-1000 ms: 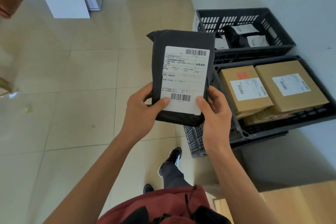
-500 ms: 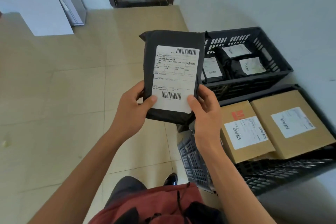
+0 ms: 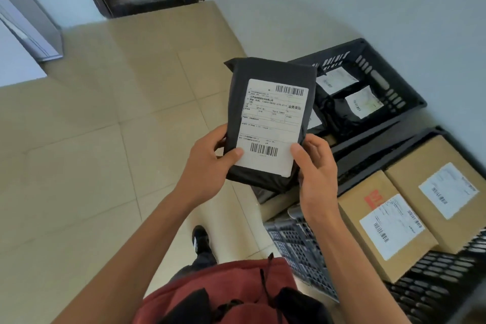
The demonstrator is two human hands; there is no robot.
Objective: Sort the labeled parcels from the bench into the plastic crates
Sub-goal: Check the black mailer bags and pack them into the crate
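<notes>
Fingers and thumbs of left hand point(image 3: 203, 166) and right hand point(image 3: 317, 166) clamped on lower edges of black parcel point(image 3: 271, 123), label up; right of parcel, near crate point(image 3: 434, 294) of boxes; beyond, far crate point(image 3: 389, 81) of black bags.

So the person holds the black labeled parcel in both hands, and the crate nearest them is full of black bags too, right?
Not quite. The head view shows both hands, left and right, holding the black labeled parcel, but the nearest crate holds brown cardboard boxes. The black bags lie in the farther crate.
</notes>
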